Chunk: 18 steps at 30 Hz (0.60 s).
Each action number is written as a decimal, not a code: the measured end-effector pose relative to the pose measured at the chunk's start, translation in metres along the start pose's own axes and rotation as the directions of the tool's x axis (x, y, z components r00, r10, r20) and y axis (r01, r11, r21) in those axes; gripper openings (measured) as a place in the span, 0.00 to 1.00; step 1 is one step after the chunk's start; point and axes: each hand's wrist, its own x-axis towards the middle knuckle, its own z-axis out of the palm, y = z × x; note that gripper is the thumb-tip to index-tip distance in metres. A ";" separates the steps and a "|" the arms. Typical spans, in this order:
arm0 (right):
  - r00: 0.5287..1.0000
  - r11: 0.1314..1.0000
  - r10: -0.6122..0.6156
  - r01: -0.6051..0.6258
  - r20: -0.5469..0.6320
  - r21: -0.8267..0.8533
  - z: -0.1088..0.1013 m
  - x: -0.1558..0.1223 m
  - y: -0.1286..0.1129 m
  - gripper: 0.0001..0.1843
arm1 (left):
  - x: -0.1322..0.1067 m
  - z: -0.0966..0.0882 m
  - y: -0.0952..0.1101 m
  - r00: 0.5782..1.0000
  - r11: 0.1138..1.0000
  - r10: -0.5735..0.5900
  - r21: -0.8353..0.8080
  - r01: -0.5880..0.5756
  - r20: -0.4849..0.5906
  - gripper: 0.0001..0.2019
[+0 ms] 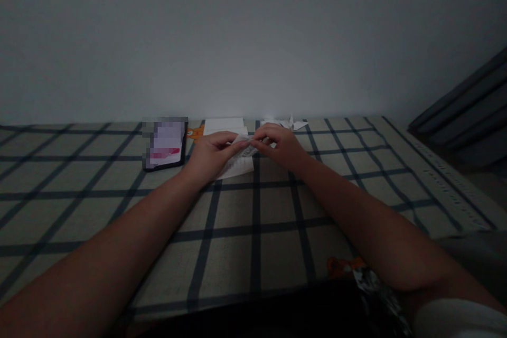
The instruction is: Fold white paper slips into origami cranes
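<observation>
Both hands meet over a checked tablecloth [273, 211], holding a small piece of white paper [242, 157] between them. My left hand [214, 153] pinches the paper's left side between thumb and fingers. From the right, my right hand [279, 142] pinches the same paper, its fingertips almost touching those of the left. The paper looks creased, with faint printing or marks on it; its upper part is partly covered by the fingers. Just behind the hands lies a stack of white paper sheets [224, 125]. A folded white paper piece with pointed ends [297, 125] rests behind my right hand.
A phone [165, 142] with a lit screen, partly blurred, lies left of my hands. Beside it is an orange cartoon-animal figure [195, 132]. A plain wall [253, 37] rises behind the table. Dark pleated fabric [471, 116] hangs at the right.
</observation>
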 end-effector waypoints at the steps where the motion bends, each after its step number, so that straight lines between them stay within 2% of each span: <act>1: 1.000 1.000 0.003 -0.003 0.000 0.001 0.000 0.000 0.000 0.15 | 0.000 0.000 0.000 1.000 1.000 0.003 0.008 -0.003 -0.004 0.11; 8: 0.998 0.998 0.054 -0.055 0.033 0.039 0.001 0.001 -0.005 0.17 | 0.000 -0.002 0.003 0.998 0.998 0.007 0.062 -0.004 -0.056 0.10; 11: 0.988 0.981 0.151 -0.153 0.022 0.123 0.003 -0.001 -0.003 0.19 | 0.000 -0.002 0.004 0.996 0.996 -0.036 0.081 0.042 -0.081 0.11; 15: 0.963 0.940 0.265 -0.269 0.047 0.209 0.004 -0.002 -0.001 0.26 | 0.000 -0.002 0.003 0.991 0.995 -0.098 -0.011 0.097 -0.095 0.14; 18: 0.955 0.936 0.279 -0.293 0.098 0.195 0.003 -0.001 -0.002 0.22 | 0.000 -0.001 0.002 0.990 0.992 -0.119 -0.055 0.115 -0.079 0.16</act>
